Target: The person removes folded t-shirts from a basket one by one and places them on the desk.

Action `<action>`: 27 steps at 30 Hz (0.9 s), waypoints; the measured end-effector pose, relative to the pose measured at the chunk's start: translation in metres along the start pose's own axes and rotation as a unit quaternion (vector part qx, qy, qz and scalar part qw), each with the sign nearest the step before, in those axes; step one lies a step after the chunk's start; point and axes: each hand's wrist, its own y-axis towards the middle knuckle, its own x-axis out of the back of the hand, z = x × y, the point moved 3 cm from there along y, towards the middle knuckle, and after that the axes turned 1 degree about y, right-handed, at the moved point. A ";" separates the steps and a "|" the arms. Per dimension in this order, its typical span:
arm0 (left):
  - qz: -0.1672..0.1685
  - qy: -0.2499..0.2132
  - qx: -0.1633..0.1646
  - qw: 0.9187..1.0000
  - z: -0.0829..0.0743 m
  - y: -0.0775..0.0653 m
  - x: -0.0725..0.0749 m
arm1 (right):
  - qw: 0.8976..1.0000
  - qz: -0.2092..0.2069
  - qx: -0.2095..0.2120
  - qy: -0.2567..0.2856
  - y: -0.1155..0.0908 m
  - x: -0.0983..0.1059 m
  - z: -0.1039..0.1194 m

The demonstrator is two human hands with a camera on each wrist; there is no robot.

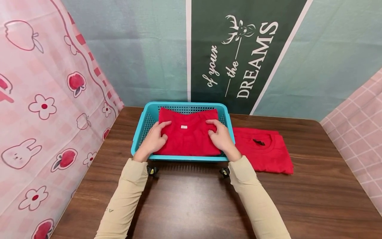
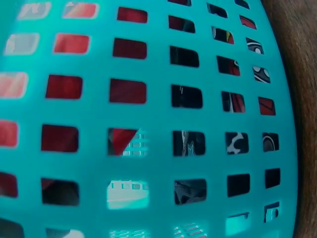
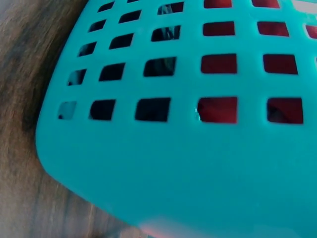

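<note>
A folded red T-shirt (image 1: 188,141) with a small white neck label lies in a turquoise plastic basket (image 1: 185,158). At the shirt's left side is my left hand (image 1: 153,137), reaching over the front rim, with index finger and thumb apart over the cloth. My right hand (image 1: 220,135) mirrors it on the right side, its fingers loosely bent over the fabric. In the left wrist view the perforated basket wall (image 2: 158,114) fills the frame, red cloth showing through holes. The right wrist view likewise holds mostly basket wall (image 3: 173,158); the hands are hidden there.
A second folded red T-shirt (image 1: 265,152) with a dark neck label lies on the brown wooden table (image 1: 191,205), right of the basket. Behind stands a green curtain (image 1: 128,49) with lettering; a pink patterned cloth (image 1: 44,132) hangs at the left and a pink checked one at the right.
</note>
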 end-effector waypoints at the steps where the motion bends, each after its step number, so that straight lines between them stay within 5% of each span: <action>1: 0.001 -0.002 -0.006 1.000 -0.001 0.000 0.000 | 1.000 -0.003 0.001 0.004 0.000 0.001 0.000; 17: 0.018 -0.045 0.031 0.998 0.002 0.001 -0.001 | 0.998 -0.028 -0.004 0.053 0.000 0.007 0.001; 27: 0.023 -0.025 0.031 0.999 0.001 0.002 -0.002 | 0.994 -0.047 -0.014 0.101 0.000 0.010 0.000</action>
